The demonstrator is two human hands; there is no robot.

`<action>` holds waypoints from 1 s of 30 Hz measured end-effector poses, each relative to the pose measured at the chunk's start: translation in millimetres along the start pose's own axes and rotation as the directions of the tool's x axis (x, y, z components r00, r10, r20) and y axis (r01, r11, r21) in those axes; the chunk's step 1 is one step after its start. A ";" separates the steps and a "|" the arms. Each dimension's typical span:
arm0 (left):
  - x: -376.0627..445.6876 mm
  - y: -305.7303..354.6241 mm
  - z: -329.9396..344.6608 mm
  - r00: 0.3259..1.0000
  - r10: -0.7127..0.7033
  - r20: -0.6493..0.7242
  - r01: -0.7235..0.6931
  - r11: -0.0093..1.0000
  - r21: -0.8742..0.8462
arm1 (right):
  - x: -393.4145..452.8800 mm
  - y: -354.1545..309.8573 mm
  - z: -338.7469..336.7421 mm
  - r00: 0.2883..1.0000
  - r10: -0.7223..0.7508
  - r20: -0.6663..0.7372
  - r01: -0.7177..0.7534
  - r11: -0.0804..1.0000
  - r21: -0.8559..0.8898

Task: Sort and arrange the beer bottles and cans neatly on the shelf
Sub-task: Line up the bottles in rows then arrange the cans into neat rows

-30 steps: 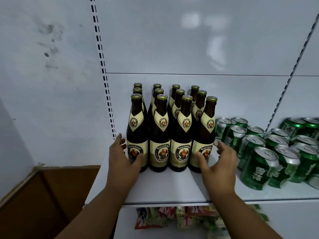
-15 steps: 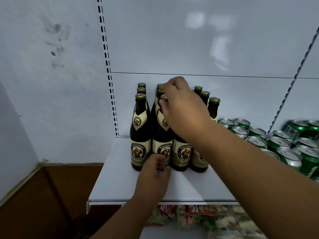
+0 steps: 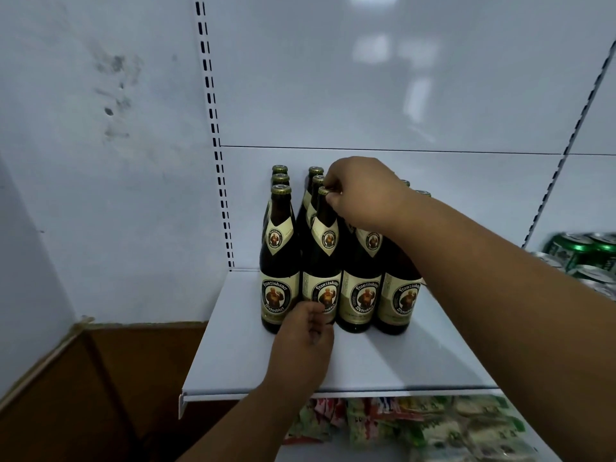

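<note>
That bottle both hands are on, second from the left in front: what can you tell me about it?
The bottle is dark brown glass, upright on the white shelf in the front row, close between two like bottles. It has a gold-rimmed cap, a cream pointed neck label with a round emblem, and a cream body label reading Franziskaner. The right hand pinches its cap from above; the left hand touches its base, hiding the label's bottom.

The front-row beer bottles [image 3: 358, 295], at the centre of the frame, carry cream body labels [image 3: 364, 297] reading "Franziskaner" above a monk figure and "Weissbier" below. Print on the green cans [image 3: 566, 250] at right is too blurred to read.
</note>
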State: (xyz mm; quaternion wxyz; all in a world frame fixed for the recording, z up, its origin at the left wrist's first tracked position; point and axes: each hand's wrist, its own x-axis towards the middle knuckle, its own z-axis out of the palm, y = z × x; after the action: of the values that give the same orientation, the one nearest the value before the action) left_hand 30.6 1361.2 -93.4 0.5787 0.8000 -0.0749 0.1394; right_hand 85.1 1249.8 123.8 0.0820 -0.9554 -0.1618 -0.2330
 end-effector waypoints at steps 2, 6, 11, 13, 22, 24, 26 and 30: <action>0.2 -0.7 -0.6 1.000 -0.004 -0.011 0.004 1.000 -0.003 | -0.9 0.2 0.2 1.000 0.002 -0.014 -0.002 1.000 0.003; 1.0 -4.2 -0.9 0.999 -0.022 -0.033 0.021 1.000 -0.014 | -3.4 -0.4 2.3 1.000 0.013 -0.029 -0.013 1.000 0.008; 2.8 -5.9 -0.1 1.000 -0.006 -0.028 0.007 0.999 0.031 | -6.4 0.6 1.0 1.000 0.018 -0.022 -0.017 0.998 0.052; 2.7 -5.1 0.1 1.000 -0.011 -0.025 0.012 0.999 0.033 | -6.6 0.7 0.5 1.000 0.019 -0.019 -0.018 0.997 0.069; 0.9 4.9 -27.0 0.927 0.062 -0.369 -0.047 0.998 0.050 | -17.0 6.6 11.4 0.990 0.009 -0.138 0.000 0.998 0.064; 9.8 0.4 -39.1 0.893 0.040 -0.448 0.003 0.996 0.094 | -30.5 8.0 16.2 0.973 0.007 -0.229 0.021 0.993 0.120; 20.4 -4.8 -47.0 0.915 -0.030 -0.401 0.095 0.985 0.142 | -44.2 7.0 22.1 0.962 -0.003 -0.274 0.051 0.985 0.166; 29.7 -3.0 -49.6 0.960 0.036 -0.277 0.000 0.992 0.128 | -67.4 6.5 34.4 0.951 0.037 -0.308 0.054 0.958 0.283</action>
State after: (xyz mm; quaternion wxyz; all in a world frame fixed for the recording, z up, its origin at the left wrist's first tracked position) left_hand 53.0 1410.3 -72.5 0.5304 0.8067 0.0089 0.2604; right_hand 45.2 1233.5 61.2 0.2436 -0.8840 -0.1831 -0.3545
